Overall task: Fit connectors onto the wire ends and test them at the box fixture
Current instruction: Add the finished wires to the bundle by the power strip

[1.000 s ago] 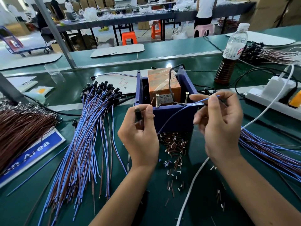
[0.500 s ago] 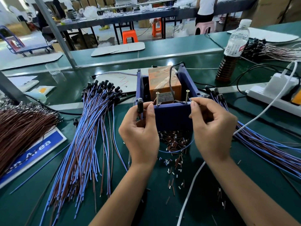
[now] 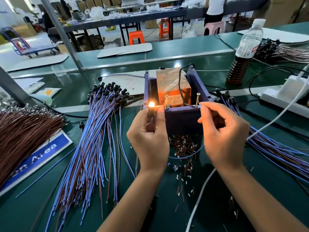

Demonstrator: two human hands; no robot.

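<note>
Orange light glows from the lamp (image 3: 151, 104) pinched in the left hand (image 3: 148, 139); the right hand (image 3: 222, 136) pinches a wire end at the right screw (image 3: 198, 99) of the blue box fixture (image 3: 182, 121).

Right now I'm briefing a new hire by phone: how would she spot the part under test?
Find the purple box fixture at the middle of the green bench, two brass screws standing on its near rim. Just left of it, the left hand holds up a small black lamp holder. Unlike the dark ones on the wire bundle beside it, its tip glows orange.
</note>
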